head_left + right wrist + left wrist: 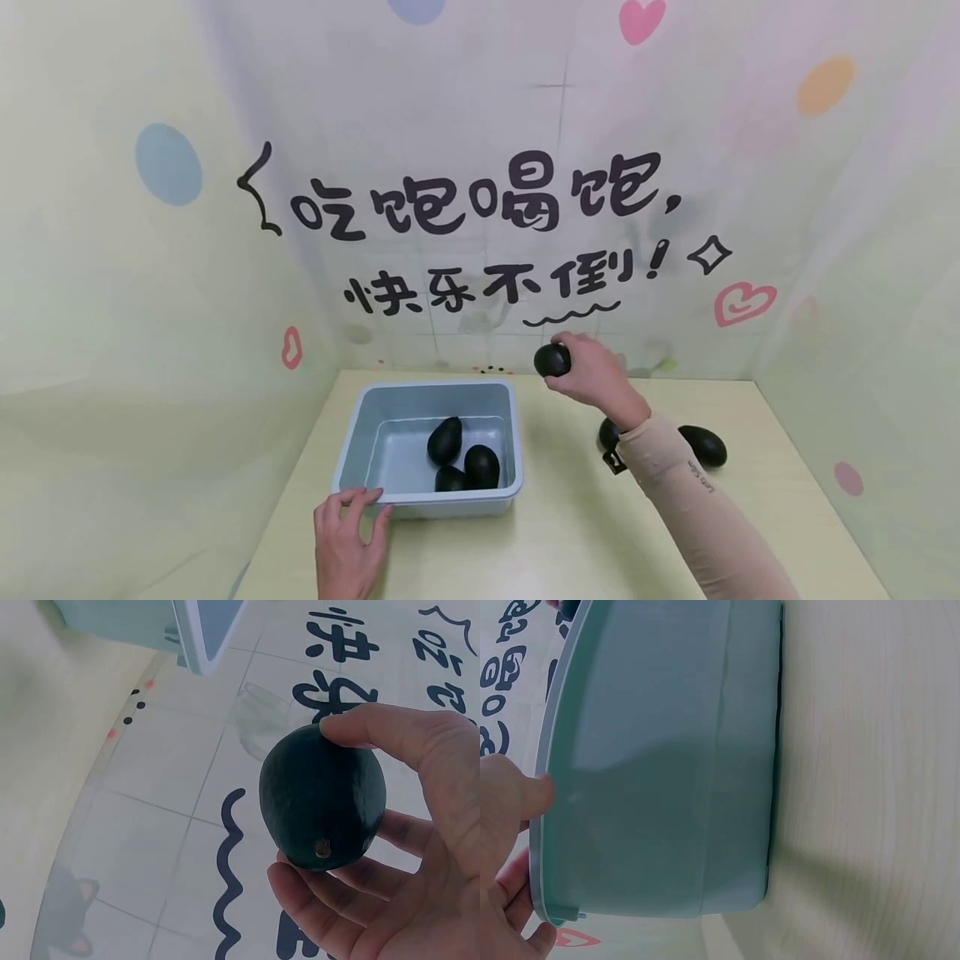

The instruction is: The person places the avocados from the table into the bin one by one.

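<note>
pinching a smooth, matte, dark avocado [552,359] above the pale wood-grain table [570,533], the right grip [588,371] shows its stem dimple only in the wrist view; left grip [347,546] clasps the glossy plastic tub [352,446] rim.

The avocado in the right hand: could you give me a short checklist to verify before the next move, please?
1. Grip: the right hand holds the dark avocado between thumb and fingers: ok.
2. Bin steadied: the left hand grips the near rim of the grey-blue plastic bin: ok.
3. Room inside: three avocados lie in the bin, and bare floor shows at its left side: ok.
4. Avocado over the bin: it is raised to the right of the far right corner, not above the opening: not ok.
5. Left on the table: two avocados show beside the right forearm; any more behind the arm: cannot tell.
</note>
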